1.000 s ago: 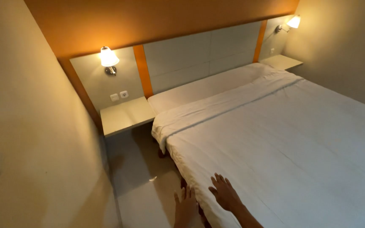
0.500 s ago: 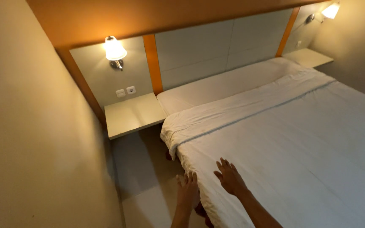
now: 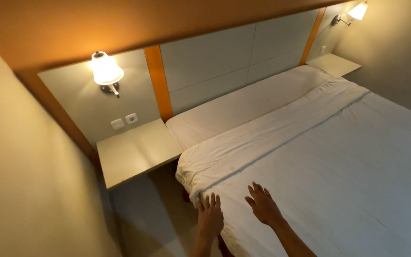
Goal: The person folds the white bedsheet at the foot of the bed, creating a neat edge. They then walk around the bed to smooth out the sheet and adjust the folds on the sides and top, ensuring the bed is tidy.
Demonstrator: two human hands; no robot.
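Observation:
A wide bed is covered by a white sheet (image 3: 338,157) with a folded-back band (image 3: 262,138) running across it near the head end. My left hand (image 3: 210,216) lies flat with fingers apart at the bed's near edge. My right hand (image 3: 262,204) rests palm down on the sheet just to its right, fingers spread. Neither hand holds anything.
A pale bedside shelf (image 3: 136,152) is fixed to the wall left of the bed, under a lit wall lamp (image 3: 105,69) and two wall sockets (image 3: 123,121). A second shelf (image 3: 334,64) and lamp (image 3: 357,12) are at the far side. A narrow floor strip (image 3: 153,214) runs beside the bed.
Both hands have slid forward along the sheet toward the folded band. The view has moved closer to the head of the bed.

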